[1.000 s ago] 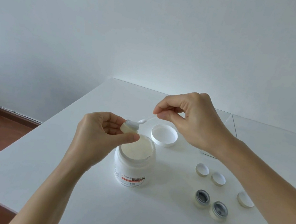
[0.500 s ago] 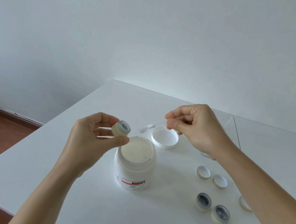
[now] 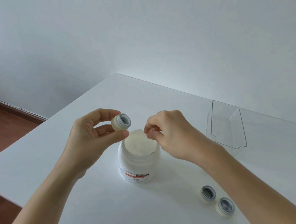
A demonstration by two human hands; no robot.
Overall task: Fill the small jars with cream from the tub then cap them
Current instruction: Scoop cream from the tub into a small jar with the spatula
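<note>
Both hands hover over the white table [image 3: 93, 190] — the left hand [image 3: 89, 139] pinches a small open jar [image 3: 121, 122], tilted, above-left of the open cream tub [image 3: 138, 160]; the right hand [image 3: 170, 134] is pinched over the tub's mouth, its contents indiscernible. Two more jars [image 3: 216, 200] sit to the right.

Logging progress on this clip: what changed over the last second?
The right hand drew its small spatula away from the small jar and came down over the open cream tub; the spatula is now hidden. The left hand still pinches that jar, now turned mouth toward the camera. Two empty jars stay on the table.
</note>
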